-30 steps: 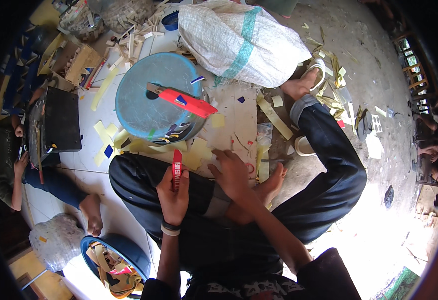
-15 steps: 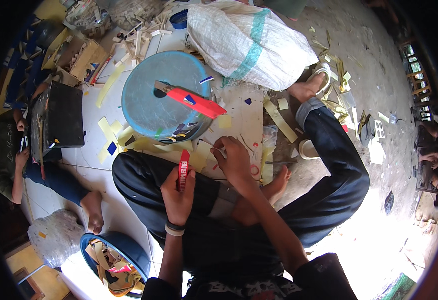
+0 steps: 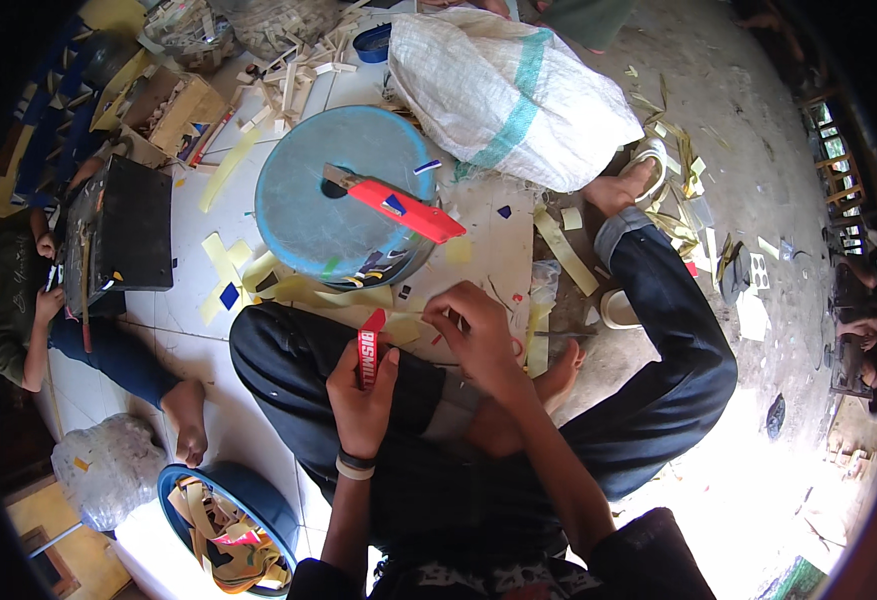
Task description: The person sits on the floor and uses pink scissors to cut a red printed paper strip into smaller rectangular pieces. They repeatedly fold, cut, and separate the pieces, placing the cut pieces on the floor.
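- The left hand, at the centre of the frame, is closed around a red strip, which stands upright between thumb and fingers above the person's dark trousers.
- The right hand, just right of it, is curled with fingertips pinched together; something thin may sit between them, but it is too small to tell what.
- Above the hands, in the upper middle of the frame, a round blue lid carries a red cutter lying slantwise across it, untouched.
- Yellow strips and small coloured scraps lie scattered on the white floor tiles left of the lid.
- A white sack rests at the top of the frame.
- A blue basin at the lower left already holds a heap of cut strips.
- Judging by that heap and the loose pieces about, a good share of strip work looks done, while the strip in hand is only being handled now.
- Another person sits at the left edge beside a black case.
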A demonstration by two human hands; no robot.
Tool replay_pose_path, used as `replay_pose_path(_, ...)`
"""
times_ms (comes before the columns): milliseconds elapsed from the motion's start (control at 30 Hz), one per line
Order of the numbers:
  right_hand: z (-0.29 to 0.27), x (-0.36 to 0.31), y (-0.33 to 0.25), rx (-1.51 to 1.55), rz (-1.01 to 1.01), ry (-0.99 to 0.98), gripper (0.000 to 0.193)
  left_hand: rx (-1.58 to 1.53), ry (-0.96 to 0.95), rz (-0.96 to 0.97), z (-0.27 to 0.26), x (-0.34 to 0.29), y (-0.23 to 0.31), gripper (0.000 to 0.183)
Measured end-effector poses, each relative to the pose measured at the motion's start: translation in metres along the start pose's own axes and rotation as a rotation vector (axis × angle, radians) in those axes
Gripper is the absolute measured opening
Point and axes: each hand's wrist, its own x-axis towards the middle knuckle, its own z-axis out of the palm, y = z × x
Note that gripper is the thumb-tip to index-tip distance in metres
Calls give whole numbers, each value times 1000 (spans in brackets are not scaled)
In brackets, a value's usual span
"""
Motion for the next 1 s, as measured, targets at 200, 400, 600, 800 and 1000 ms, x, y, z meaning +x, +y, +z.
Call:
replay_pose_path(200, -27, -31, -49, -58, -238, 134, 24, -308, -77, -89, 15, -6, 31, 23)
replay_pose_path(400, -33, -33, -61, 12, -285, 149, 24, -442, -20, -195, 29, -13, 44, 21)
replay_pose_path(600, -40, -34, -73, 35, -298, 151, 25, -373, 9, -147, 28, -17, 49, 22)
replay_pose_path(800, -43, -36, -79, 26, -219, 173, 20, -295, -59, -66, 28, -20, 53, 20)
replay_pose_path(1000, -45, -35, -82, 108, -145, 125, 18, -268, -79, -68, 33, -20, 57, 13)
